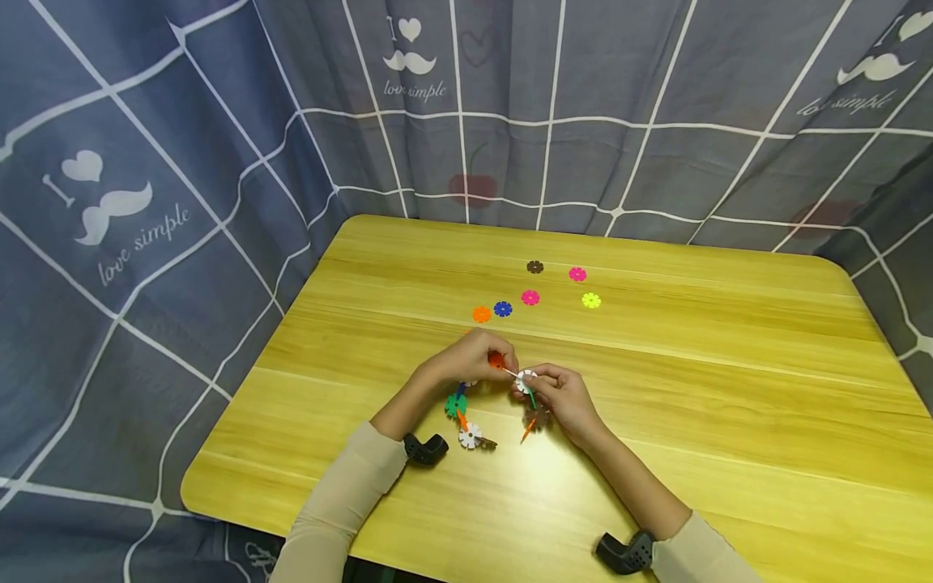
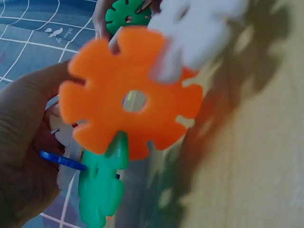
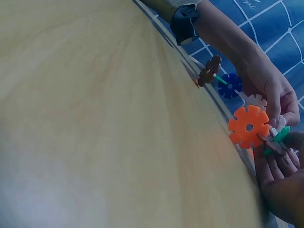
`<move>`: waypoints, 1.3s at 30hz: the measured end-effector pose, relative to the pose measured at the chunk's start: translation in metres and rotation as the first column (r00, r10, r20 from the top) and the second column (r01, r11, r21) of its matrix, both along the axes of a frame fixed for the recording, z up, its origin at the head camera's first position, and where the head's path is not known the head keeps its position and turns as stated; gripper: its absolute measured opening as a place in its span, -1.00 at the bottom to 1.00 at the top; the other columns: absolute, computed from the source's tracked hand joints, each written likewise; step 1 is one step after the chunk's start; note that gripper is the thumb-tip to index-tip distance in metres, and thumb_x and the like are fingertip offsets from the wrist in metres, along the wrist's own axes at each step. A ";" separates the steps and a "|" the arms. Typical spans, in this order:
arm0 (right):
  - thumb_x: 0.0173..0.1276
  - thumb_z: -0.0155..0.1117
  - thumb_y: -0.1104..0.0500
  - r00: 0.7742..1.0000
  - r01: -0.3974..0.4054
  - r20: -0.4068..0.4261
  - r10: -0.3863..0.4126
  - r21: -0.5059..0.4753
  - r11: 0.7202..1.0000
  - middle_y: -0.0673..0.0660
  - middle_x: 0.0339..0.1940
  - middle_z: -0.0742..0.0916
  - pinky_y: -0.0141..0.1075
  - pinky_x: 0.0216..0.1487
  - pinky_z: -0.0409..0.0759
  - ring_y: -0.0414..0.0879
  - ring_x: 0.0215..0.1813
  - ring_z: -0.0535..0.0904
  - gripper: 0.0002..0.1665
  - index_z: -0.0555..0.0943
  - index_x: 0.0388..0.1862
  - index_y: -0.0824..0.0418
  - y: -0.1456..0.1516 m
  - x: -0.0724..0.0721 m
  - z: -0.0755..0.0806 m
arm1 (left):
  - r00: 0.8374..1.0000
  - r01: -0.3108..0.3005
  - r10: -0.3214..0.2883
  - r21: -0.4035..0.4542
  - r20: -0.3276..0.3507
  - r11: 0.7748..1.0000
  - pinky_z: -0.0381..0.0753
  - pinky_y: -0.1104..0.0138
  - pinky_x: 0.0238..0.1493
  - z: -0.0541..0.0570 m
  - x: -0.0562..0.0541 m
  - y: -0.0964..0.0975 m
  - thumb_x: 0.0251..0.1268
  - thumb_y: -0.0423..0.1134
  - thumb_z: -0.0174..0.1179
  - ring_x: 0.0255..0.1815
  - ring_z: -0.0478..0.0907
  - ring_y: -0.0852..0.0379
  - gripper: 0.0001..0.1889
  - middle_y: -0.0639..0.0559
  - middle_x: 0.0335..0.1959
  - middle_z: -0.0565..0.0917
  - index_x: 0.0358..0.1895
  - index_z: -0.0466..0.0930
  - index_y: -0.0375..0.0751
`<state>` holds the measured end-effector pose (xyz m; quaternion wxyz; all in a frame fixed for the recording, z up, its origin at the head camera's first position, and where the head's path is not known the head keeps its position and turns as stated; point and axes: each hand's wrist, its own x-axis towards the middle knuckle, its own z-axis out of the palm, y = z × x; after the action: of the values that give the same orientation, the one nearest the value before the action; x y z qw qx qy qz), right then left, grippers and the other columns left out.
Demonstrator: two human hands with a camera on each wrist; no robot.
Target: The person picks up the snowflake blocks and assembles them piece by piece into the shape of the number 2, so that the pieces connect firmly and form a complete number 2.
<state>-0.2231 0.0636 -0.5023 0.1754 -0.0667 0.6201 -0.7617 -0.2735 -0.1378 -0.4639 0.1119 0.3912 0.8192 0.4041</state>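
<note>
Notched plastic interlocking discs are joined edge to edge into a chain between the hands. In the head view my left hand (image 1: 472,356) pinches the chain near a red-orange disc (image 1: 497,360). Close on its right, my right hand (image 1: 568,401) pinches a white disc (image 1: 526,381); a green disc seen edge-on, a brown disc (image 1: 538,417) and an orange piece hang below. Under the left wrist hang a green disc (image 1: 456,405), another white disc (image 1: 470,436) and a brown one. An orange disc (image 2: 104,95) fills the left wrist view. Fingers hide the join between the hands.
Loose discs lie on the wooden table (image 1: 729,364) beyond the hands: orange (image 1: 481,314), blue (image 1: 503,308), two pink (image 1: 530,298), a brown (image 1: 535,266) and a yellow-green (image 1: 591,300). A grey-blue curtain (image 1: 510,121) stands behind the table and along its left side.
</note>
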 end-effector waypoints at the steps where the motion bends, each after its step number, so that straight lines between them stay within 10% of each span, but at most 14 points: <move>1: 0.33 0.16 0.29 1.000 -0.008 0.000 0.008 0.011 1.000 0.32 -0.36 0.71 -0.43 -0.52 0.56 -0.02 -0.36 0.68 -0.68 0.47 -0.13 0.59 0.000 0.000 0.001 | 1.000 0.008 -0.008 -0.002 0.004 1.000 0.48 0.44 -0.39 -0.001 0.000 0.000 0.10 -0.36 0.30 -0.47 0.45 0.30 -0.92 0.19 -0.43 0.66 -0.50 0.63 -0.16; 39: 0.39 0.01 0.31 0.999 -0.018 -0.044 0.025 0.150 0.989 0.25 -0.43 0.68 -0.43 -0.63 0.38 -0.06 -0.48 0.57 -0.83 0.42 -0.12 0.42 0.004 -0.002 0.000 | 1.000 -0.013 0.015 -0.065 0.023 0.998 0.39 0.47 -0.51 0.005 -0.002 0.000 0.07 -0.40 0.29 -0.57 0.33 0.28 -0.95 0.16 -0.51 0.62 -0.46 0.67 -0.18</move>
<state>-0.2248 0.0673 -0.5021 0.1739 -0.0776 0.6786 -0.7094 -0.2750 -0.1374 -0.4590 0.1313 0.3768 0.8334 0.3824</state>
